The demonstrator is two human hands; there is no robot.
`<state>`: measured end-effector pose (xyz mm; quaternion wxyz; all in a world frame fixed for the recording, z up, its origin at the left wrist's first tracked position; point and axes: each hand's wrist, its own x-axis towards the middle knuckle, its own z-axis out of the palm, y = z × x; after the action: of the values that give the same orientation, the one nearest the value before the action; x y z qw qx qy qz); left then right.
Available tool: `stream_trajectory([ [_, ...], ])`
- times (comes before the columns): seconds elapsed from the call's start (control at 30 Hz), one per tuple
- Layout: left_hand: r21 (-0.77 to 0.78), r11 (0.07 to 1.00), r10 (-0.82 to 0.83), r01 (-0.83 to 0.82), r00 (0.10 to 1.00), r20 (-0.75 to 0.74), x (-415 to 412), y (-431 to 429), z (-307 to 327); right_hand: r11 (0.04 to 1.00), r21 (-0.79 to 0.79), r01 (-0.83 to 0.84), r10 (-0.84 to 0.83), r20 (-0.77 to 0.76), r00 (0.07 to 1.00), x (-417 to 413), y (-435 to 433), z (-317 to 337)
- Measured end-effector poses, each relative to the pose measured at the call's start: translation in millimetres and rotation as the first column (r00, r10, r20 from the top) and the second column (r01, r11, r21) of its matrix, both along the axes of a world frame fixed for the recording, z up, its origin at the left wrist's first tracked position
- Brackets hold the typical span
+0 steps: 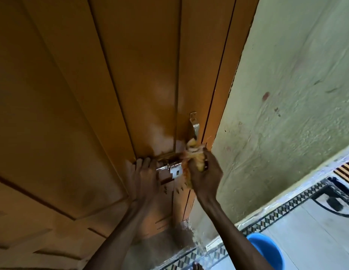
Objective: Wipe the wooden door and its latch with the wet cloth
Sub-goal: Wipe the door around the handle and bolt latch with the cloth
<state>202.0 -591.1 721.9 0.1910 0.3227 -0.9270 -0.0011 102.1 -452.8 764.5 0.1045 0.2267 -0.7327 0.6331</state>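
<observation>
The brown wooden door (91,94) fills the left and centre of the head view. Its metal latch (170,167) sits low near the door's right edge, with a silver handle (195,124) above it. My right hand (205,176) is shut on a bunched yellow-orange wet cloth (194,154), which is pressed against the right end of the latch. My left hand (143,179) lies flat on the door, fingers spread, just left of the latch. A shiny wet patch shows on the panel above the latch.
A pale green wall (286,94) stands right of the door frame. A blue bucket (267,252) sits on the tiled floor at lower right, beside a patterned tile border (286,206). A dark cable lies on the floor at far right.
</observation>
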Motion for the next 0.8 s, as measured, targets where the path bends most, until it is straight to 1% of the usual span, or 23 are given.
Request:
stream_trajectory([
  [0.03,-0.045,0.999,-0.027,0.023,0.995,-0.099,-1,2,7,0.996,-0.039,0.077,-0.079,-0.054,0.995,-7,1,16],
  [0.07,-0.106,0.993,-0.065,0.044,0.976,-0.209,-3,4,18,0.992,-0.044,0.116,-0.120,-0.112,0.986,-17,-1,33],
  [0.13,-0.253,0.966,-0.146,0.057,0.925,-0.350,-12,5,49,0.994,0.034,0.108,-0.101,-0.159,0.982,-34,-16,60],
  [0.17,-0.320,0.947,-0.165,0.039,0.911,-0.379,-18,2,65,0.989,0.108,0.096,-0.077,-0.168,0.983,-41,-25,66],
  [0.23,-0.414,0.910,-0.144,-0.021,0.920,-0.364,-29,-11,88,0.959,0.255,0.125,-0.077,-0.193,0.978,-45,-41,60],
  [0.27,-0.450,0.892,-0.128,-0.045,0.930,-0.345,-33,-18,94,0.952,0.282,0.123,-0.075,-0.174,0.982,-45,-45,48],
  [0.3,-0.485,0.872,-0.120,-0.056,0.938,-0.325,-35,-24,95,0.958,0.270,0.097,-0.068,-0.116,0.991,-44,-46,33],
  [0.37,-0.550,0.833,-0.121,-0.055,0.953,-0.278,-36,-34,91,0.988,0.157,0.003,-0.018,0.093,0.996,-45,-43,6],
  [0.4,-0.574,0.817,-0.124,-0.050,0.958,-0.260,-35,-37,88,0.989,0.138,-0.046,0.019,0.193,0.981,-47,-41,-3],
  [0.43,-0.590,0.806,-0.127,-0.049,0.959,-0.252,-36,-40,86,0.989,0.119,-0.086,0.053,0.256,0.965,-47,-38,-9],
  [0.47,-0.602,0.797,-0.126,-0.053,0.960,-0.250,-36,-41,84,0.987,0.124,-0.100,0.064,0.267,0.961,-46,-36,-11],
  [0.5,-0.614,0.787,-0.119,-0.065,0.960,-0.255,-37,-42,82,0.988,0.112,-0.104,0.075,0.239,0.968,-44,-35,-8],
  [0.57,-0.635,0.767,-0.099,-0.092,0.961,-0.259,-40,-44,81,0.995,0.084,-0.053,0.048,0.060,0.997,-43,-37,11],
  [0.6,-0.641,0.761,-0.092,-0.102,0.961,-0.262,-41,-44,80,0.998,0.054,-0.020,0.022,-0.027,0.999,-45,-39,24],
  [0.67,-0.647,0.754,-0.085,-0.112,0.960,-0.267,-42,-44,78,0.996,0.072,0.053,-0.040,-0.169,0.985,-56,-45,46],
  [0.7,-0.643,0.757,-0.083,-0.113,0.960,-0.266,-41,-44,78,0.990,0.099,0.100,-0.077,-0.212,0.974,-58,-48,52],
  [0.73,-0.638,0.762,-0.082,-0.112,0.960,-0.266,-41,-44,78,0.987,0.111,0.119,-0.092,-0.224,0.970,-59,-50,50],
  [0.8,-0.635,0.764,-0.079,-0.116,0.960,-0.270,-41,-42,78,0.982,0.152,0.113,-0.080,-0.203,0.976,-57,-46,20],
])
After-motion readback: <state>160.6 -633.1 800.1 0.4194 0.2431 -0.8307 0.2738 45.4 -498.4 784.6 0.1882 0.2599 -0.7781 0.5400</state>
